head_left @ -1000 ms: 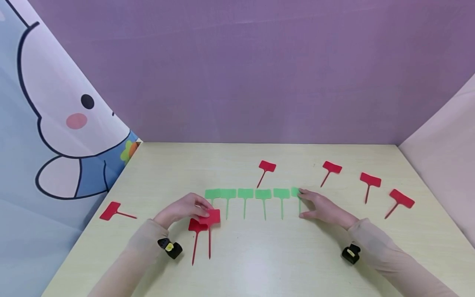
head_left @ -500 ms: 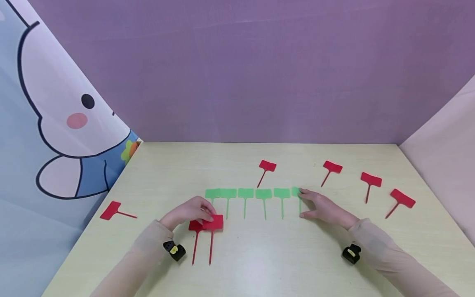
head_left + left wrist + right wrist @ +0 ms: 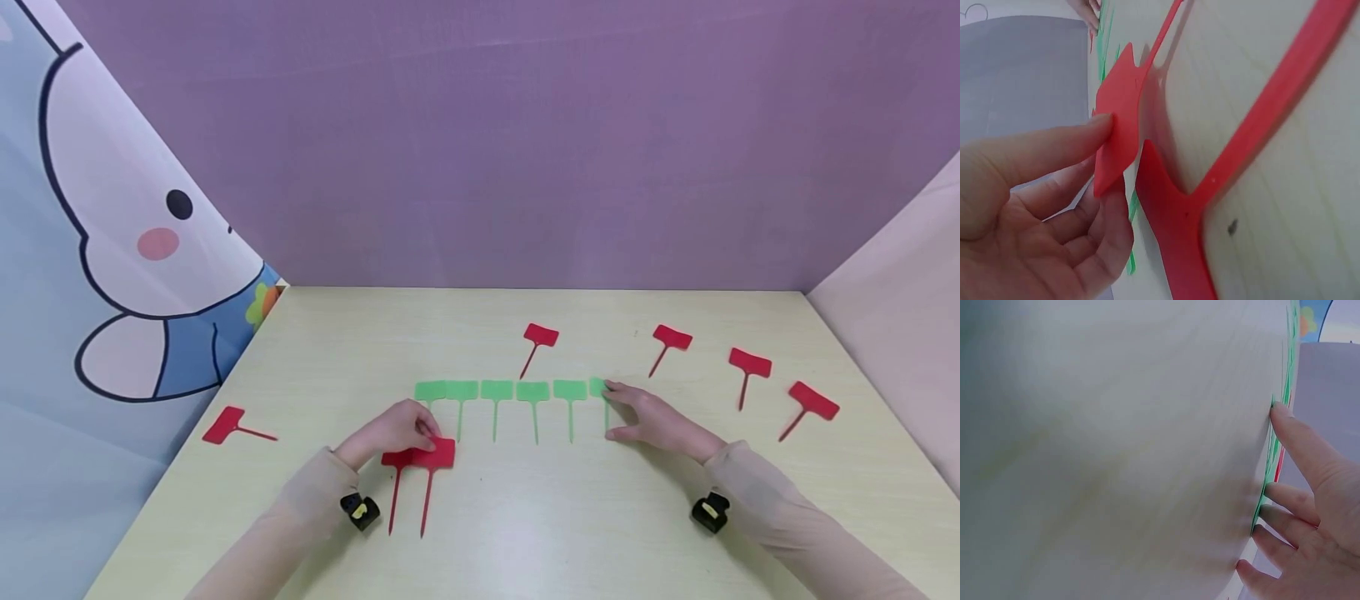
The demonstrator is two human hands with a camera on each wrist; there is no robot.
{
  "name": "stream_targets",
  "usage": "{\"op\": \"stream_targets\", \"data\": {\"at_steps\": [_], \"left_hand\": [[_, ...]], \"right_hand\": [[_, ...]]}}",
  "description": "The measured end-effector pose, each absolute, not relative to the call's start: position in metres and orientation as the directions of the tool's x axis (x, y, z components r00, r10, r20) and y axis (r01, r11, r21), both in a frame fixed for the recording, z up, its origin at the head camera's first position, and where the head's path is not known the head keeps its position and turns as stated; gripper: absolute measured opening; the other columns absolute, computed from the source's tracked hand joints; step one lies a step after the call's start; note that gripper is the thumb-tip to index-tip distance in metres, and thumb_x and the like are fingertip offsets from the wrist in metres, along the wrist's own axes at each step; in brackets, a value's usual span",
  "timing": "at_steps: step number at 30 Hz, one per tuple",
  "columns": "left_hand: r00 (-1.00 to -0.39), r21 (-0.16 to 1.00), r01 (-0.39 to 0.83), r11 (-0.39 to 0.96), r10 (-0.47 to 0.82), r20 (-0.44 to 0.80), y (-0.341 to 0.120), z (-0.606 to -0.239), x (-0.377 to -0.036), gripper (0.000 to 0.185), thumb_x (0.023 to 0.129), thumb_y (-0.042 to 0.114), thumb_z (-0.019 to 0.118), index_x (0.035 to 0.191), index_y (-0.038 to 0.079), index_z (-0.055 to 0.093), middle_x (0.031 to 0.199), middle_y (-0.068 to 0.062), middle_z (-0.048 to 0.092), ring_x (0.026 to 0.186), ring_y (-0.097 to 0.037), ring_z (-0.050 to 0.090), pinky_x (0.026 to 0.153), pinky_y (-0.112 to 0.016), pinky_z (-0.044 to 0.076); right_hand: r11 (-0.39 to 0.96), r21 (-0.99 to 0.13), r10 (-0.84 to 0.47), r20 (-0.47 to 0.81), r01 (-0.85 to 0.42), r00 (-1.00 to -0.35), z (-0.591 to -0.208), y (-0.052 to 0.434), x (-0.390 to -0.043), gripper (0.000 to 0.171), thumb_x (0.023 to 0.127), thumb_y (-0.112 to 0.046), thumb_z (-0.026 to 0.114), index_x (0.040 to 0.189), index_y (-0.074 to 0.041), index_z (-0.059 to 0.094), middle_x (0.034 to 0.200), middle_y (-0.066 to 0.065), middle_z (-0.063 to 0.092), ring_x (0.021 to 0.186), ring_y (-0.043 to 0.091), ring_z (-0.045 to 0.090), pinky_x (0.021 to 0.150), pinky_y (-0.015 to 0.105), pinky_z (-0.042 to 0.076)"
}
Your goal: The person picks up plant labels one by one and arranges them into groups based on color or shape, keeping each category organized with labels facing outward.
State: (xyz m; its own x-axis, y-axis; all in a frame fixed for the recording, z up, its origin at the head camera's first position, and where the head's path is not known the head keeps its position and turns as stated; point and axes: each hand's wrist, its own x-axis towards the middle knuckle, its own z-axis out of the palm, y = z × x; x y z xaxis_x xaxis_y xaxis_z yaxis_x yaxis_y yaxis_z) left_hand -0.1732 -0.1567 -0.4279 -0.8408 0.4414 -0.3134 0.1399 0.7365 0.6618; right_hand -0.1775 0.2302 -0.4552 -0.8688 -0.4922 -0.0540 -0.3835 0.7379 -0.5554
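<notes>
Just in front of the green row, the left hand pinches a second red tag beside the first; the right hand rests flat on the row's end; five reds lie scattered.

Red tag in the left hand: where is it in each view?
Head: the red tag lies low and left of centre, at the left hand, overlapping a second red tag.
Left wrist: it fills the centre-left, thumb pressed on its plate.
Right wrist: not in it.
Shared landmark: the row of green tags, seen at the top left of the left wrist view and at the right edge of the right wrist view.
</notes>
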Motion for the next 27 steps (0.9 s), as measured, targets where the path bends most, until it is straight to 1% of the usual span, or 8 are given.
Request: {"op": "stream_targets", "data": {"at_steps": [4,10,18,27], "left_hand": [[-0.853,0.633,0.159,0.758,0.429,-0.299,-0.1548,-0.4296,-0.1720,0.009,0.073,-0.002,0.067,0.080,0.003,0.065,0.069,0.001,0.057,0.065,-0.011,0.051,0.060,-0.023,0.045],[-0.872,0.592,0.156,0.791,0.391,-0.293,-0.1517,-0.4318,-0.1713,0.009,0.072,-0.002,0.068,0.077,0.005,0.065,0.068,0.002,0.055,0.065,-0.011,0.049,0.060,-0.023,0.043],[-0.876,0.561,0.161,0.812,0.380,-0.299,-0.1497,-0.4307,-0.1709,0.009,0.072,-0.001,0.068,0.076,0.007,0.064,0.070,0.001,0.053,0.067,-0.013,0.046,0.062,-0.025,0.042],[-0.883,0.519,0.172,0.837,0.365,-0.296,-0.1467,-0.4323,-0.1707,0.009,0.073,0.001,0.068,0.075,0.008,0.064,0.071,0.002,0.053,0.067,-0.014,0.045,0.063,-0.026,0.042]], "right_hand": [[0.736,-0.559,-0.493,-0.057,-0.381,-0.868,-0.4549,0.2302,-0.1777,0.066,0.072,-0.025,0.073,0.123,0.006,0.047,0.133,0.023,0.038,0.123,0.040,0.031,0.097,0.049,0.031],[0.734,-0.562,-0.495,-0.057,-0.382,-0.867,-0.4556,0.2299,-0.1781,0.065,0.072,-0.024,0.073,0.123,0.007,0.047,0.133,0.023,0.037,0.123,0.040,0.031,0.097,0.050,0.030],[0.732,-0.558,-0.496,-0.044,-0.391,-0.867,-0.4567,0.2303,-0.1792,0.066,0.071,-0.024,0.073,0.122,0.007,0.047,0.133,0.024,0.037,0.123,0.041,0.031,0.098,0.050,0.029],[0.737,-0.559,-0.492,-0.057,-0.381,-0.869,-0.4567,0.2300,-0.1792,0.066,0.071,-0.024,0.073,0.123,0.007,0.047,0.134,0.023,0.037,0.123,0.040,0.030,0.098,0.050,0.029]]}}
